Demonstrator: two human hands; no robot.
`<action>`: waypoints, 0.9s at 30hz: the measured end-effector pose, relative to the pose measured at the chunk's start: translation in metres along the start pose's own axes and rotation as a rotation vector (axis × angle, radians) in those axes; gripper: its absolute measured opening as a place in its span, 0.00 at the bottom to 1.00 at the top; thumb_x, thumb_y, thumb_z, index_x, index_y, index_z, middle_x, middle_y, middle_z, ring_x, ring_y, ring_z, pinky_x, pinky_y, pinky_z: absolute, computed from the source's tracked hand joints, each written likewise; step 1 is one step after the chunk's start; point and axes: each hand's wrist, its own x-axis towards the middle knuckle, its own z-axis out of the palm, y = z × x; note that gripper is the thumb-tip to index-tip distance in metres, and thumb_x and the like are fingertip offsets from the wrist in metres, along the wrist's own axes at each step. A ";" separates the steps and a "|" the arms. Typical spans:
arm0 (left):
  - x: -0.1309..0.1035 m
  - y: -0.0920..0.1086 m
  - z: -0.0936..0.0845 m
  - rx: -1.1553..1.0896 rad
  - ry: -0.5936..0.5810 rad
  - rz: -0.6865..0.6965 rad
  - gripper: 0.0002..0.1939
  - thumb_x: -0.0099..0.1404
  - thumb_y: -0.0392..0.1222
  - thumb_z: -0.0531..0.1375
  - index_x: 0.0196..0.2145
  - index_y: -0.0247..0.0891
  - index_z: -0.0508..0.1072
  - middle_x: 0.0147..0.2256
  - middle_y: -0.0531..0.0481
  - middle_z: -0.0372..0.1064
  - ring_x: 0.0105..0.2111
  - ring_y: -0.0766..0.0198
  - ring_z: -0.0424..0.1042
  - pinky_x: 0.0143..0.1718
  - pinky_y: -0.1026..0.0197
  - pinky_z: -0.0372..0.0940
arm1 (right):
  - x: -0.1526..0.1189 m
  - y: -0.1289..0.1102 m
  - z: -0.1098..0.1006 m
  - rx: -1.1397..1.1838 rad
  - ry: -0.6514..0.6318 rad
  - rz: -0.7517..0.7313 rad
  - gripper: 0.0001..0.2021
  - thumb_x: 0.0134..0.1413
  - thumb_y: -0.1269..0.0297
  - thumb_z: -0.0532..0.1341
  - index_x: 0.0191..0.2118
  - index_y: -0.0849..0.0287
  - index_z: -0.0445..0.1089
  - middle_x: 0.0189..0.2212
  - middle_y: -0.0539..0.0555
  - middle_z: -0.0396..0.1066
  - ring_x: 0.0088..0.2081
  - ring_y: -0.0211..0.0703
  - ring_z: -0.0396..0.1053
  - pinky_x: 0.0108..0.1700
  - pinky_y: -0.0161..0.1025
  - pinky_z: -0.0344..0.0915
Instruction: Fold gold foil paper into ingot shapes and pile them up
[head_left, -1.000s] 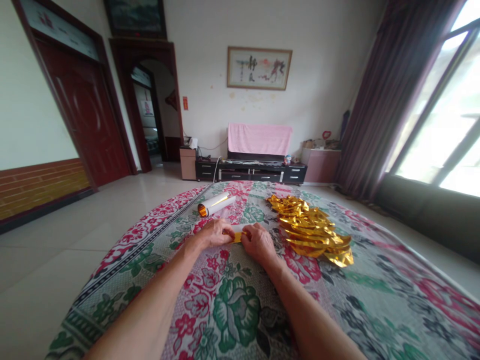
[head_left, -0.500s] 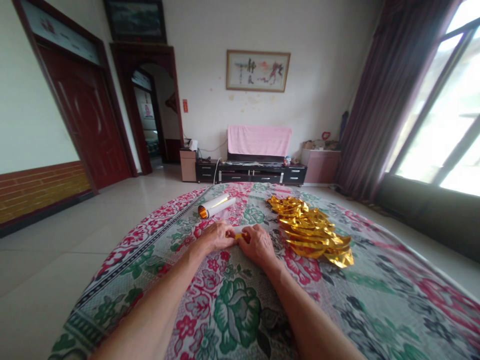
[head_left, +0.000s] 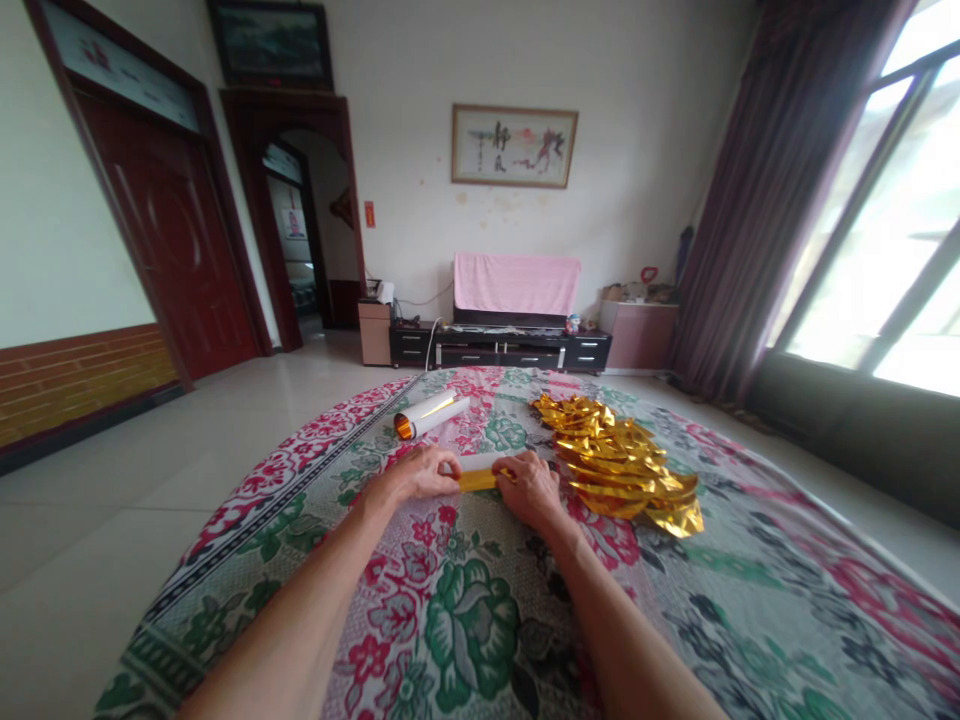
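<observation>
A sheet of gold foil paper [head_left: 478,478], white on its other side, lies between my hands, its near edge turned over so a gold strip shows. At its left end the fingers of my left hand [head_left: 424,472] are closed on the paper. My right hand [head_left: 531,486] grips the other end, thumb and fingers pressed together. Beyond my left hand rests a loose roll of the same paper [head_left: 431,414], white outside and gold inside. To the right of my right hand spreads a pile of folded gold foil pieces [head_left: 619,455].
A flowered cloth [head_left: 472,630] covers the round table under my hands. Past the far edge stands a low black TV cabinet [head_left: 499,352] with a pink cloth [head_left: 517,283] over a screen-shaped thing. A curtain [head_left: 742,200] and a window are on the right.
My hands have moved apart along the paper, left hand leftward and right hand rightward. More of the gold strip and the white sheet now shows between them.
</observation>
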 end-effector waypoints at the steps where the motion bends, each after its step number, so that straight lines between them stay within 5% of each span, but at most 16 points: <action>1: 0.000 -0.002 0.000 -0.023 -0.021 0.005 0.16 0.49 0.44 0.59 0.36 0.38 0.73 0.23 0.54 0.65 0.21 0.70 0.61 0.21 0.69 0.51 | 0.001 0.001 0.000 0.003 -0.009 -0.001 0.13 0.51 0.63 0.52 0.39 0.44 0.72 0.39 0.51 0.65 0.42 0.44 0.60 0.40 0.40 0.52; 13: -0.006 0.002 -0.012 -0.078 -0.120 0.053 0.22 0.45 0.35 0.55 0.40 0.38 0.73 0.25 0.54 0.65 0.23 0.70 0.60 0.22 0.70 0.54 | 0.004 0.009 0.004 -0.002 -0.003 -0.057 0.16 0.54 0.69 0.50 0.37 0.45 0.73 0.37 0.52 0.66 0.39 0.41 0.61 0.38 0.37 0.51; 20: -0.006 0.001 -0.013 -0.056 -0.126 0.023 0.21 0.46 0.40 0.57 0.41 0.40 0.74 0.30 0.53 0.70 0.26 0.68 0.65 0.25 0.70 0.56 | 0.003 0.009 0.003 0.004 0.014 -0.044 0.15 0.52 0.70 0.51 0.34 0.47 0.74 0.37 0.52 0.66 0.39 0.42 0.62 0.38 0.37 0.51; 27: -0.004 0.013 -0.003 0.088 0.060 -0.119 0.14 0.49 0.49 0.58 0.33 0.42 0.75 0.23 0.55 0.68 0.24 0.68 0.64 0.22 0.68 0.51 | 0.003 0.009 0.004 0.024 0.024 -0.045 0.15 0.51 0.71 0.51 0.33 0.49 0.74 0.36 0.52 0.67 0.39 0.41 0.62 0.38 0.36 0.52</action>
